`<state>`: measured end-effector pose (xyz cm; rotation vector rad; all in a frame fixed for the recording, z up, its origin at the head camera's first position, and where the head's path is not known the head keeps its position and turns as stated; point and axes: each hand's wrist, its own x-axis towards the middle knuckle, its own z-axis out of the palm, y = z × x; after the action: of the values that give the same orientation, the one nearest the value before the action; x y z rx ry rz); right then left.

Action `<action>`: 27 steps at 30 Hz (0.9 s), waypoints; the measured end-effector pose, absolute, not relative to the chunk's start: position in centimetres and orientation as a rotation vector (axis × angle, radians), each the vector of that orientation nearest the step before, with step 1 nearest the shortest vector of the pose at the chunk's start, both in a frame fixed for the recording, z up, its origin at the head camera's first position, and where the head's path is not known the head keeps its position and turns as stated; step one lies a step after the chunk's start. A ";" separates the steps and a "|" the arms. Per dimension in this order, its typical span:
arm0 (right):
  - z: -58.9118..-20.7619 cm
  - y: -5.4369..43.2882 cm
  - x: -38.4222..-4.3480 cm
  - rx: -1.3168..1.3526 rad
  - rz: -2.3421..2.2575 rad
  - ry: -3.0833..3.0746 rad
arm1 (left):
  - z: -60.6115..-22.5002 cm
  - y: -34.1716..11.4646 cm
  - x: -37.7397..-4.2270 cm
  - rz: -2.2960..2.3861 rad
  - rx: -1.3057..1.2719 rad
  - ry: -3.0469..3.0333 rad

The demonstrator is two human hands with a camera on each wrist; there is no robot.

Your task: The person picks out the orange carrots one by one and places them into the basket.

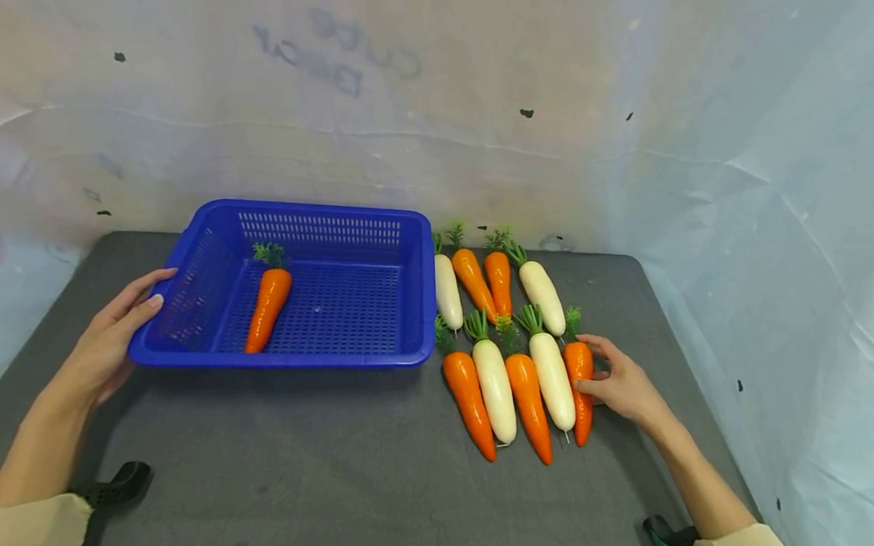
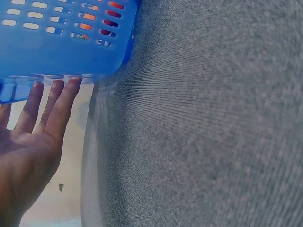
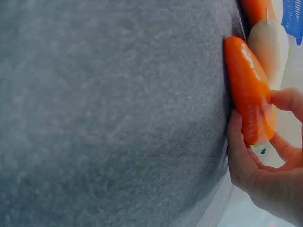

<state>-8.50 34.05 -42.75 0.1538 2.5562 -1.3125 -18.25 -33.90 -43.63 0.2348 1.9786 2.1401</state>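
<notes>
Our right grip (image 1: 626,385) pinches end carrot (image 1: 580,366) | left grip (image 1: 113,334) pinches basket rim (image 1: 277,361) | risk: glossy carrot may slip, or we nudge adjacent radish (image 1: 552,383)

Before me lies a dark grey table (image 1: 330,488) with a fabric-like surface and rounded far corners. Beyond its far edge, a pale, creased sheet (image 1: 470,70) forms a wall, warm beige in the middle and light blue towards the right, where it also runs along the table's right side. Small dark blotches (image 1: 527,113) dot it. Faint blue-grey lettering (image 1: 350,79), which I cannot read, marks the far part. The light is soft.
</notes>
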 end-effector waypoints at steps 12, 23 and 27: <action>-43.2 35.2 -8.3 0.145 -1.491 2.494 | -43.4 -33.9 -18.0 2.109 0.235 2.019; -41.1 35.1 -9.2 0.096 -1.530 2.541 | -43.6 -33.9 -18.3 2.147 0.216 1.977; -40.4 34.7 -9.9 0.067 -1.542 2.523 | -43.6 -33.9 -18.3 2.141 0.216 1.976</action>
<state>-9.92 34.75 -40.40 0.0665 2.5226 -1.5420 -18.27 -33.85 -43.58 0.2158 1.9757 2.1412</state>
